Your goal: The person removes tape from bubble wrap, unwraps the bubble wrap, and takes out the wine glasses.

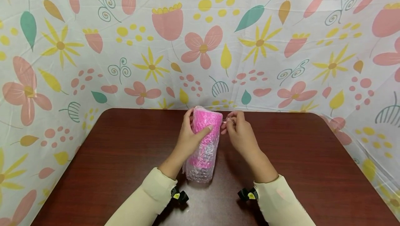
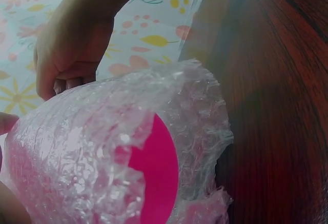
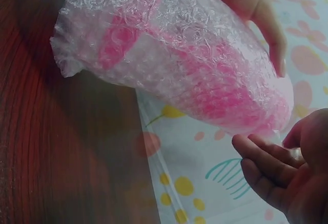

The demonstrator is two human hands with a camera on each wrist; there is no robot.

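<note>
A pink cylinder-like object wrapped in clear bubble wrap (image 1: pixel 203 149) stands tilted over the table in the head view. My left hand (image 1: pixel 191 135) grips its upper left side, the thumb lying across the front. At the upper right edge, my right hand (image 1: pixel 242 132) pinches a small clear strip (image 3: pixel 277 137) between thumb and fingers, close beside the wrap. In the left wrist view a smooth pink surface (image 2: pixel 161 167) shows inside the loose, ragged end of the wrap. What the wrapped object is stays hidden.
The dark red-brown wooden table (image 1: pixel 125 149) has rounded far corners. Behind it and along both sides hangs a white cloth (image 1: pixel 203 17) printed with flowers and leaves. Black wrist cameras on straps (image 1: pixel 179 195) sit at both cream sleeves (image 1: pixel 143 198).
</note>
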